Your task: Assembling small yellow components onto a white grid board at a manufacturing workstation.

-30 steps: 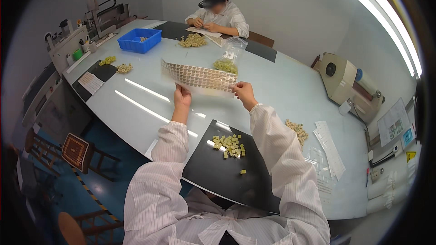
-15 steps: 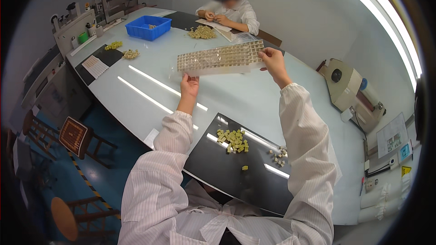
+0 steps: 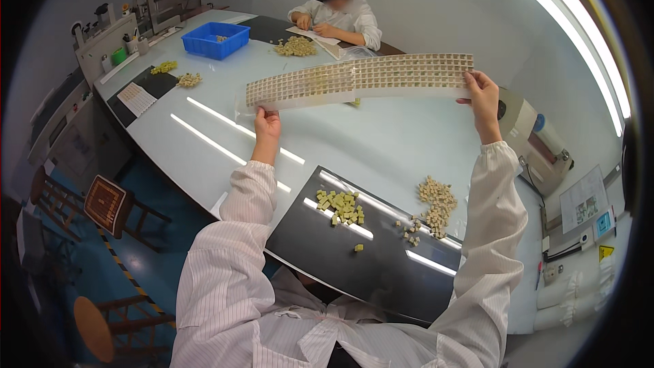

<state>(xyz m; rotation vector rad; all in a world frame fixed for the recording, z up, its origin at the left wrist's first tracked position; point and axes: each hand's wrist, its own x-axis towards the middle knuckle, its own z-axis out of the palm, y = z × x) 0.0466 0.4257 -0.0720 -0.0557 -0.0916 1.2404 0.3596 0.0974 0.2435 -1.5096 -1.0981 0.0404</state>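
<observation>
Both my hands hold up a long pale sheet (image 3: 413,73) covered in rows of small beige squares. Its left part lies within what looks like a clear plastic sleeve (image 3: 300,86), while the right part extends out of it. My left hand (image 3: 268,125) pinches the lower left corner through the plastic. At the far right end, my right hand (image 3: 482,92) grips the sheet's edge between thumb and fingers. Below, a black mat (image 3: 327,259) bears a cluster of yellow-green cubes (image 3: 340,207). A heap of small beige cubes (image 3: 437,203) lies at the mat's right edge.
Across the white table (image 3: 225,88), a co-worker (image 3: 340,17) sits behind another heap of beige pieces (image 3: 295,46). A blue bin (image 3: 215,41) stands at the far left. Wooden stools (image 3: 109,204) are on the floor at left; a beige machine (image 3: 531,129) stands at right.
My right hand has moved right, drawing the sheet out so that much more of its length shows. My left hand has shifted slightly left. The beige heap beside the mat has come into view.
</observation>
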